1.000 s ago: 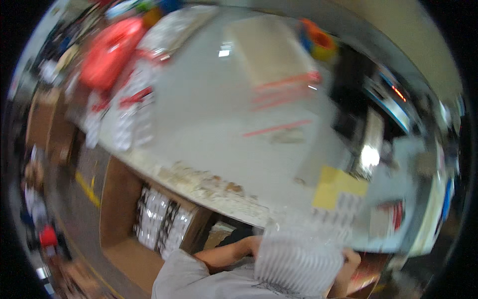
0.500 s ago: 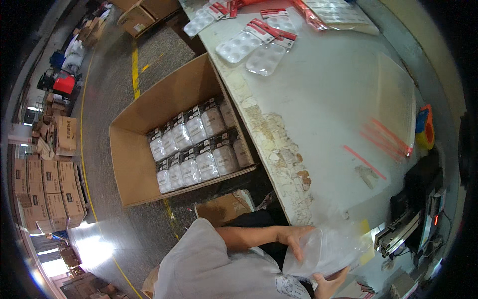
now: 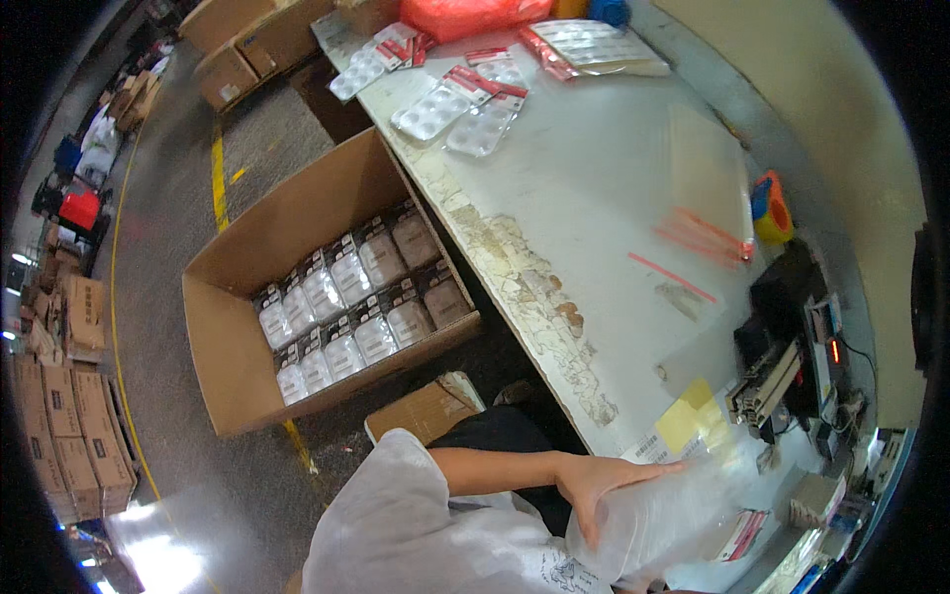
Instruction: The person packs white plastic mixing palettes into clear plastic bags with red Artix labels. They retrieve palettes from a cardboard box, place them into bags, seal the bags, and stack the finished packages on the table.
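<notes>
At the lower right, my left hand (image 3: 606, 485) is wrapped over the top of a bundle of clear, see-through plastic (image 3: 663, 510), fingers on its near side and thumb along its upper edge. The bundle is blurred, so I cannot tell whether it is bags or nested shells. It is close to my body at the near end of the white worktable (image 3: 584, 188). Of my right hand only a sliver shows at the bottom edge, below the bundle; its fingers are hidden. Beyond the bundle lies a yellow paper (image 3: 690, 418).
An open carton (image 3: 223, 342) with rows of clear packs stands left of the table. Blister packs (image 3: 435, 111) lie at the far end, near a red bag (image 3: 475, 14). A sealer-like machine (image 3: 767, 388) and a tape dispenser (image 3: 772, 210) line the right side.
My view has shifted, moving the table and carton leftward in the picture. The plastic bundle has come lower and nearer my body, uncovering the yellow paper. My right hand has dropped mostly out of sight.
</notes>
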`<state>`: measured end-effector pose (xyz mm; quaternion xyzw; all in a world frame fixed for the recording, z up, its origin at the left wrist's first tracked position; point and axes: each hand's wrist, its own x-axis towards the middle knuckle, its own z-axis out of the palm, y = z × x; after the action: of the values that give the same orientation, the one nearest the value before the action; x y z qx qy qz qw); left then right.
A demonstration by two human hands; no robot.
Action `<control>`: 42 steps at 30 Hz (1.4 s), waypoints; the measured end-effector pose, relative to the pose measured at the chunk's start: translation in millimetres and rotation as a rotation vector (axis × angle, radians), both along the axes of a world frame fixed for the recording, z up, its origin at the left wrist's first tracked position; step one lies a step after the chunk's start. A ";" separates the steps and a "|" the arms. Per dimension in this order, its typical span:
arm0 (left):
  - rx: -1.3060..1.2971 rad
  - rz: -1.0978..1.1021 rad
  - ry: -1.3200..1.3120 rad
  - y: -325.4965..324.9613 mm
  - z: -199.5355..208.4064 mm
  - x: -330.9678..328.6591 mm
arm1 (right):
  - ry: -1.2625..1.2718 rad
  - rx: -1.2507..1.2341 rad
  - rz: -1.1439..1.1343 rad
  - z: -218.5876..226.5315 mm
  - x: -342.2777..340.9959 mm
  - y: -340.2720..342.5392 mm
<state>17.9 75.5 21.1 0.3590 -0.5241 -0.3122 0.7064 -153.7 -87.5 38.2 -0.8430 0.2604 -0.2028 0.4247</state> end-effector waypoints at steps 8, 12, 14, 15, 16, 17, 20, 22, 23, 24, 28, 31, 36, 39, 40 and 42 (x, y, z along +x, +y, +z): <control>0.135 0.263 -0.149 6.5 37.3 -25.5 | -0.138 -0.053 -0.072 -4.5 -9.1 17.8; 0.298 0.274 -0.016 5.3 16.1 -48.3 | -0.250 -0.116 -0.053 4.0 7.7 25.4; 0.284 0.383 -0.062 6.4 11.9 -55.1 | -0.337 -0.164 -0.069 10.7 19.9 23.6; 0.320 0.370 -0.082 5.0 11.5 -54.1 | -0.387 -0.193 -0.088 13.6 23.6 18.2; 0.270 0.441 -0.094 3.2 13.7 -51.9 | -0.436 -0.205 -0.118 16.8 25.2 11.4; 0.290 0.549 -0.082 0.2 16.5 -49.4 | -0.384 -0.233 -0.156 19.3 24.7 1.3; 0.584 0.515 0.532 -13.4 24.8 -22.8 | -0.163 0.277 -0.302 27.1 11.3 -36.8; 0.752 0.531 0.671 -28.1 22.7 -3.6 | -0.136 0.720 -0.227 24.5 10.1 -60.6; 0.779 0.594 0.592 -35.1 20.0 2.9 | -0.129 0.944 -0.181 20.9 12.4 -68.5; 0.878 0.572 0.544 -42.2 16.3 6.1 | -0.106 1.165 -0.176 17.4 14.6 -73.3; 1.052 0.607 0.334 -54.1 5.6 11.8 | -0.013 0.945 -0.036 1.6 16.2 -75.3; 1.131 0.563 0.142 -50.7 4.9 16.5 | 0.200 0.316 -0.139 -5.2 8.2 -71.0; 1.116 0.756 -0.322 -46.8 -4.0 23.5 | 0.055 0.645 -0.098 -6.3 4.1 -67.2; 0.999 0.565 0.095 -44.9 -11.3 26.2 | 0.066 0.635 -0.137 0.0 9.7 -63.5; 1.008 0.555 0.113 -44.4 -12.8 25.7 | 0.072 0.625 -0.154 2.4 11.5 -61.4; 0.969 0.557 0.140 -44.9 -13.7 23.7 | 0.084 0.636 -0.152 5.8 15.0 -56.7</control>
<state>41.5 30.5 7.4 0.7455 -0.1583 -0.3421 0.5496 -138.7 -144.2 44.0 -0.6539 0.3902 -0.1074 0.6392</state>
